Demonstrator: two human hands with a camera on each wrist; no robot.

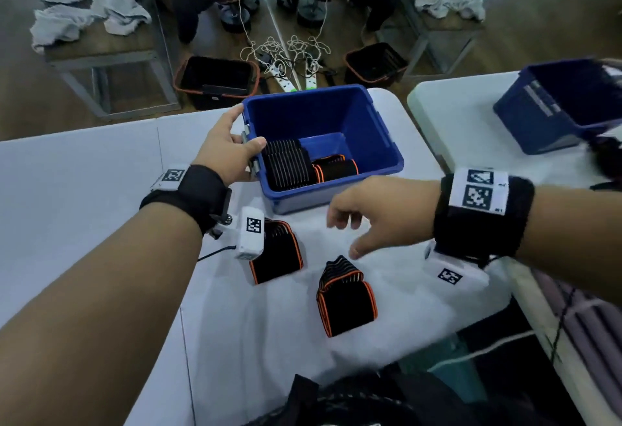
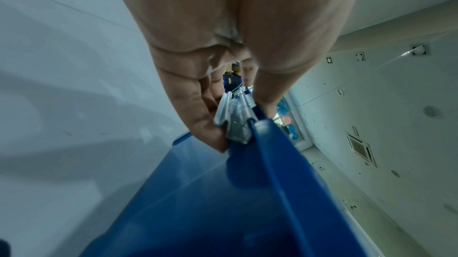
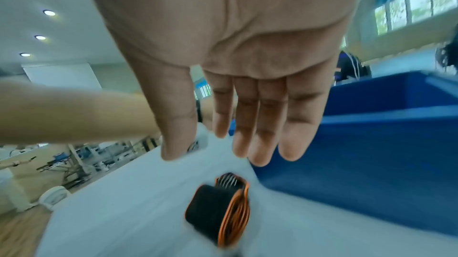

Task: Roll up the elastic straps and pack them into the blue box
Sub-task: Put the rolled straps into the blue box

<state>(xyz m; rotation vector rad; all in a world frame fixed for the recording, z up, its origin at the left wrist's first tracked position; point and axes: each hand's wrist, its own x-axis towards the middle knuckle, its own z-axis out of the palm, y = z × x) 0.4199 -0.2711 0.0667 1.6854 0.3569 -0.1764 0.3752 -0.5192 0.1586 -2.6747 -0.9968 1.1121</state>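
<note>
The blue box stands on the white table with several rolled black straps lying inside at its left. My left hand grips the box's left rim, thumb inside and fingers on the grey latch. Two rolled black straps with orange edges lie on the table in front of the box: one under my left wrist, another nearer me. My right hand hovers open and empty over that nearer roll, its fingers straight, close to the box's front wall.
A second blue box sits tilted on the adjoining table at right. Black baskets, power strips and cables lie on the floor beyond the table. Seated people and a bench with grey cloths are farther back. A dark bag is at the table's near edge.
</note>
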